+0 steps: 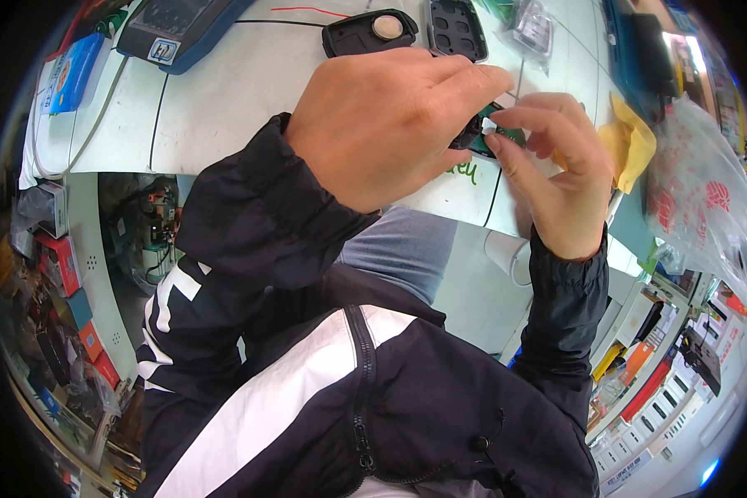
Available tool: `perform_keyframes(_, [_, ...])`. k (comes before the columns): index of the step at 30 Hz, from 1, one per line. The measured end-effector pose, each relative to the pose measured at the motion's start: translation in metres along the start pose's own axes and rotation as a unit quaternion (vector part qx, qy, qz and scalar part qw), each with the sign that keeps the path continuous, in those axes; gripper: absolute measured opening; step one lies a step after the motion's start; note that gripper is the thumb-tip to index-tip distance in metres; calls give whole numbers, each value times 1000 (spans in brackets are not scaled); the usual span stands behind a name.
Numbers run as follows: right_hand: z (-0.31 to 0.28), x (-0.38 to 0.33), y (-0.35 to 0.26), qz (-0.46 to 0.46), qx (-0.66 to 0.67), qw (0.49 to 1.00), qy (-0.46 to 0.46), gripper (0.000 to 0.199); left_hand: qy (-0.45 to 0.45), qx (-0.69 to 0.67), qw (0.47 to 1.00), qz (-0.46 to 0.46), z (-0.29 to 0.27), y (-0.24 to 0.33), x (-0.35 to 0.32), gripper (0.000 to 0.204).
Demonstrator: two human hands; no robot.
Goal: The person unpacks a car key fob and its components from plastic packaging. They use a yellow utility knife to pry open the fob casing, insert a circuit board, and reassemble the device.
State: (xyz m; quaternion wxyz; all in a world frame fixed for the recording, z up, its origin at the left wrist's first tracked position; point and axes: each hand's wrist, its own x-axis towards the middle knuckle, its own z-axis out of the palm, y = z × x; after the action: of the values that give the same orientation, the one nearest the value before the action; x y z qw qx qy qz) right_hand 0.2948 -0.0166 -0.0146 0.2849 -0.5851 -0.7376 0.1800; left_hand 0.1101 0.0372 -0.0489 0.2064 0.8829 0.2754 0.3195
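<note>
My left hand (382, 124) is closed over a small black part (467, 136), its fingers hiding most of it. Beside that part, partly covered by my fingers, shows a small green circuit board (513, 124). Thumb and forefinger of my right hand (564, 170) pinch a tiny white piece (489, 126) against the black part. Just beyond my left hand lies a black key fob shell half (349, 37) with a round coin battery (388, 27) on it. To its right is a black key fob button cover (456, 31).
A dark handheld device with a screen (178, 29) and a blue box (76, 73) occupy the far left of the white tabletop (216, 91). A clear bag (533, 31) sits far right, a yellow crumpled packet (627, 141) nearer. A plastic bag (705, 191) hangs at right.
</note>
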Motion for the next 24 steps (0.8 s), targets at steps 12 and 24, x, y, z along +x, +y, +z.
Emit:
perform_keyframes(12, [3, 2, -5, -20, -50, 998, 12, 15, -9, -6, 1000, -9, -2, 0, 1, 60])
perform_keyframes(24, [1, 5, -10, -25, -77, 997, 0, 15, -14, -4, 1000, -7, -3, 1, 1, 58])
